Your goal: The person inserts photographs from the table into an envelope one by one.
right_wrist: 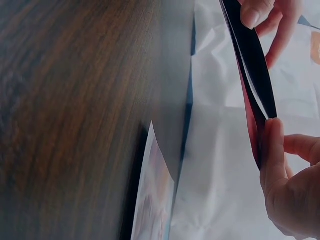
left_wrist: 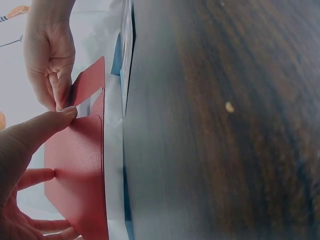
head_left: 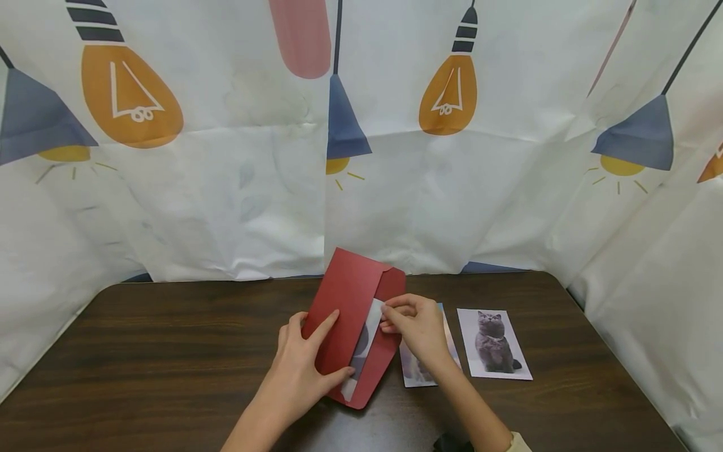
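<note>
The left hand [head_left: 300, 364], spread wide, holds a tilted red envelope [head_left: 349, 289]; the right hand [head_left: 417, 323] pinches a pale card [head_left: 369, 329].

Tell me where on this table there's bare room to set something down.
The widest bare patch of table lies left of the left hand. A smaller one lies between the cat picture and the table's right edge. The middle is crowded: red envelope, right hand and partly covered picture sit close together.

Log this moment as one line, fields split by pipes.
Left hand: holds red envelope | Right hand: pinches pale card partly inside envelope | Table: cat picture, partly hidden picture, right of envelope
</note>
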A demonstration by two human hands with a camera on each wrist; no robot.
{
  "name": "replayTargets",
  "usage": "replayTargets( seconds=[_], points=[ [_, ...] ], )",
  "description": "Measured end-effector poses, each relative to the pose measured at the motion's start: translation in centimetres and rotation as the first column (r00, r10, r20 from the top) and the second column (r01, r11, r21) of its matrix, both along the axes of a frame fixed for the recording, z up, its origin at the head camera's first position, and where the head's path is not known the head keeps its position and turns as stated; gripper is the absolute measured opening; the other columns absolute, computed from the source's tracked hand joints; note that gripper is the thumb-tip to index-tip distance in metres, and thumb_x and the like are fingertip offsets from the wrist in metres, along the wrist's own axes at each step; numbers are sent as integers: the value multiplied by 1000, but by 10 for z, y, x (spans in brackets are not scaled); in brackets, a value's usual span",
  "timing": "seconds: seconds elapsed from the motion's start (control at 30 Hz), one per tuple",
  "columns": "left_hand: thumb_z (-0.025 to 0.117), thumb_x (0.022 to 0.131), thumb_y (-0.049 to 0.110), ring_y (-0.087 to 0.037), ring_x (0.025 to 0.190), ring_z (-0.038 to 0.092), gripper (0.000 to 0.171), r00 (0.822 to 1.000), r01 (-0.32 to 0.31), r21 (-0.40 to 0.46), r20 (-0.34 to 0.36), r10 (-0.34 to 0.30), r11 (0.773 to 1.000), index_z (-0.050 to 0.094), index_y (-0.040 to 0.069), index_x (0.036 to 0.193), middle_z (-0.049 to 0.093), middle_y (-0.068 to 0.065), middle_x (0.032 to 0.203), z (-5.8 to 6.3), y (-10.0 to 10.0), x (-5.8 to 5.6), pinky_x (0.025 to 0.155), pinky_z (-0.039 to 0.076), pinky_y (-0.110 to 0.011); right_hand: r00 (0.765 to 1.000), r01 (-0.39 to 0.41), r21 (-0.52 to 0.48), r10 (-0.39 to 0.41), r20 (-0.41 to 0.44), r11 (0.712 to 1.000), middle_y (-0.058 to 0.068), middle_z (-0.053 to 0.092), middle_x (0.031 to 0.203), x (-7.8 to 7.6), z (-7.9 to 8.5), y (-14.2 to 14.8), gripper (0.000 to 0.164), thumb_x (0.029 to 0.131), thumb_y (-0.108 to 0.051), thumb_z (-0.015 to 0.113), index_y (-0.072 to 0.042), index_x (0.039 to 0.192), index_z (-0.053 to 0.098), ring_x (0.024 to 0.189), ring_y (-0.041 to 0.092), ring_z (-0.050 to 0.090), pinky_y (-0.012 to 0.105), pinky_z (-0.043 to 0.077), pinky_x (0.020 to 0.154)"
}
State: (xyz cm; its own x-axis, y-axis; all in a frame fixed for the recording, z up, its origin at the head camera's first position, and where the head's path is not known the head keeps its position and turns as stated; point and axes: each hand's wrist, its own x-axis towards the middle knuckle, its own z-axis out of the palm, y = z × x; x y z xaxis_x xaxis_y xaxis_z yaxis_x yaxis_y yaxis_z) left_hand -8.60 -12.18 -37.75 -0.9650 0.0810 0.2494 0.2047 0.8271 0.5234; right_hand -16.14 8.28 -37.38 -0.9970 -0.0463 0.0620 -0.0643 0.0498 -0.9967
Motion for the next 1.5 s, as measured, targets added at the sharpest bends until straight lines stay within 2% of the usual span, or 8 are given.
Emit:
replayTargets(
  seconds=[0.4, 0.93, 1.17, 1.33, 1.5],
  points=[
    [99, 73, 30, -42, 120, 47, 85, 999, 17, -4, -38, -18, 1000, 62, 15, 147, 46, -28, 140, -2, 4, 2, 80, 60, -47, 1000, 5, -6, -5, -8, 1000, 23, 76, 83, 2, 1, -1, 10, 95, 5, 71, 13, 101, 73, 65, 16, 75, 27, 62, 65],
    [99, 73, 30, -42, 120, 47, 85, 999, 38, -8, -32, -38, 999, 62, 14, 147, 46, -26, 140, 0, 6, 5, 80, 60, -45, 1000, 5, -7, -5, -22, 1000, 21, 76, 81, 0, -3, -1, 11, 96, 3, 71, 13, 101, 73, 66, 16, 76, 28, 63, 66],
    [99, 73, 30, -42, 120, 47, 84, 999, 34, 4, -19, -34, 999, 63, 14, 147, 46, -26, 140, 0, 4, 4, 80, 60, -45, 999, -20, -5, 20, -26, 1000, 22, 77, 87, 0, 0, 0, 12, 96, 5, 71, 12, 105, 74, 71, 22, 77, 29, 63, 67],
    [99, 73, 30, -41, 119, 47, 84, 999, 36, 10, -10, -36, 999, 63, 13, 146, 47, -26, 138, 0, 1, 3, 78, 60, -44, 998, -43, 12, 44, -53, 999, 26, 76, 92, 0, 2, 3, 13, 96, 7, 70, 13, 107, 74, 75, 25, 77, 30, 64, 69],
    [99, 73, 31, -40, 117, 48, 83, 999, 28, 12, 14, -28, 1000, 63, 13, 146, 47, -25, 138, -1, -3, 2, 77, 60, -43, 994, -25, 61, 31, -105, 998, 24, 77, 91, -1, 4, 9, 11, 95, 8, 71, 11, 105, 74, 75, 27, 76, 30, 64, 69]
  ],
)
